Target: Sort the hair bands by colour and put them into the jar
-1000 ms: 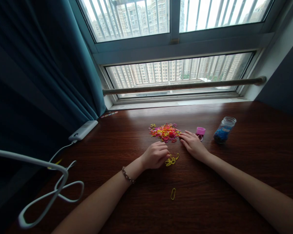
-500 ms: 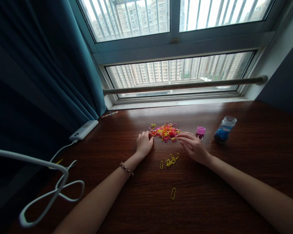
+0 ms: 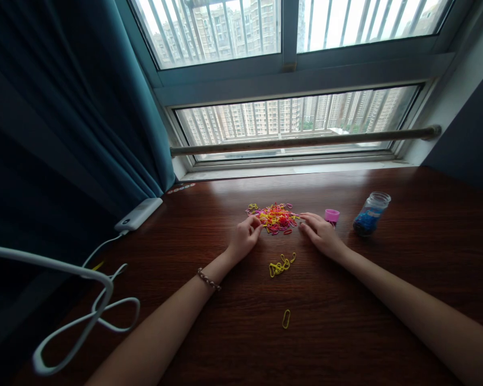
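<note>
A heap of small rubber bands (image 3: 279, 217), mostly pink, red, orange and yellow, lies on the brown wooden table between my hands. At its left edge my left hand (image 3: 245, 236) is closed, thumb and forefinger pinched together; what is between the fingertips, if anything, is too small to make out. My right hand (image 3: 322, 235) rests at the heap's right edge with fingers stretched out, their tips close to the bands. Nearer to me sits a cluster of yellow rubber bands (image 3: 280, 266). One single yellow rubber band (image 3: 286, 319) lies apart, closer still.
Just beyond my right hand stands a pink cap (image 3: 332, 215). A glass jar (image 3: 372, 214) with blue contents is farther right. On the left are a white power strip (image 3: 138, 214), a looping white cable (image 3: 104, 316) and a blue curtain (image 3: 145, 134). A window runs along the back.
My left hand has shifted right and its fingers have drawn into a pinch. My right hand has moved slightly right. The leftmost yellow band now lies against the yellow cluster.
</note>
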Available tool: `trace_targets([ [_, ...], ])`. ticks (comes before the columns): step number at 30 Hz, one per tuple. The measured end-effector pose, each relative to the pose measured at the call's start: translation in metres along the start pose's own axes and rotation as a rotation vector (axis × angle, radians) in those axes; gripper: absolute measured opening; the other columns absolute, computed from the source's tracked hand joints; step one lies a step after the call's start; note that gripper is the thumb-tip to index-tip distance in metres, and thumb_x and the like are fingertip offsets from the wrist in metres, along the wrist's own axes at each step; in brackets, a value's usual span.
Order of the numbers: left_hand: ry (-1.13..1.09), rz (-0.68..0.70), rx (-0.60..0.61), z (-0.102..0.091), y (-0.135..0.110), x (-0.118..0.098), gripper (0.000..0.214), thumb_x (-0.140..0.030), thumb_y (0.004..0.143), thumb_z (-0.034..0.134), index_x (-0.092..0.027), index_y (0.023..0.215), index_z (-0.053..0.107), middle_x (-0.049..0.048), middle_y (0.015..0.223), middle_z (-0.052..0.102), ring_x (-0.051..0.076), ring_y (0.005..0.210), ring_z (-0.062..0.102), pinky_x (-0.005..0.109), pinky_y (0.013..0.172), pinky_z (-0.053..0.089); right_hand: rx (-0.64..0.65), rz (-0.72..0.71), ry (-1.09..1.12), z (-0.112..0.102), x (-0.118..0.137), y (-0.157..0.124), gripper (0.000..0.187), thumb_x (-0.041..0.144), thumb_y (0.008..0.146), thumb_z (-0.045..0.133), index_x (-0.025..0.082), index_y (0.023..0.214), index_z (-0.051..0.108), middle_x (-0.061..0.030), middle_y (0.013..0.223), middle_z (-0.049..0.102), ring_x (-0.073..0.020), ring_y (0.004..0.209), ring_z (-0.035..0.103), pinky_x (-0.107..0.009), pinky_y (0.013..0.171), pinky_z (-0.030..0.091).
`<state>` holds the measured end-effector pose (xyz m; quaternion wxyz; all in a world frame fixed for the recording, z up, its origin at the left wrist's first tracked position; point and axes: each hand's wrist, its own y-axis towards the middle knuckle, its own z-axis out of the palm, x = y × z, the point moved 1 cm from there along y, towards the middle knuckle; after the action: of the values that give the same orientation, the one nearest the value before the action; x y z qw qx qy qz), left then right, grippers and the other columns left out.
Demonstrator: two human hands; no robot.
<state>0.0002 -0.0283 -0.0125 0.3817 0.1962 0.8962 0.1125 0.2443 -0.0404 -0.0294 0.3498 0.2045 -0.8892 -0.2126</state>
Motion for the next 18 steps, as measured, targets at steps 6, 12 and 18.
trace_targets([
  [6,-0.025,0.362,0.335,0.002,-0.02,-0.032,0.015,-0.025,0.078,0.05,-0.017,0.07,0.059,0.004,0.065,0.057,0.014,0.064,0.05,0.026,0.063,0.041,0.14,0.016,-0.169,0.012,-0.017,-0.001,0.036,0.033,0.086,0.042,0.019,0.116,0.055,-0.0094,0.125,0.051,-0.028,0.123,0.036,-0.05,0.099,0.031],
  [12,0.131,0.172,0.035,0.006,-0.012,-0.022,0.02,-0.026,0.082,0.044,-0.017,0.072,0.059,0.0049,0.071,0.059,0.015,0.068,0.053,0.026,0.066,0.041,0.127,-0.041,-0.161,0.011,-0.016,0.001,0.033,0.031,0.085,0.042,0.02,0.113,0.057,-0.0094,0.118,0.056,-0.0251,0.113,0.046,-0.047,0.096,0.036],
  [18,0.224,-0.02,0.025,0.013,-0.002,-0.002,0.017,-0.035,0.073,0.059,-0.018,0.073,0.058,0.0001,0.066,0.057,0.013,0.06,0.051,0.023,0.054,0.037,-0.056,0.006,0.013,-0.001,-0.002,0.0,0.031,0.028,0.088,0.038,0.019,0.107,0.061,-0.0089,0.111,0.059,-0.0216,0.105,0.052,-0.04,0.093,0.042],
])
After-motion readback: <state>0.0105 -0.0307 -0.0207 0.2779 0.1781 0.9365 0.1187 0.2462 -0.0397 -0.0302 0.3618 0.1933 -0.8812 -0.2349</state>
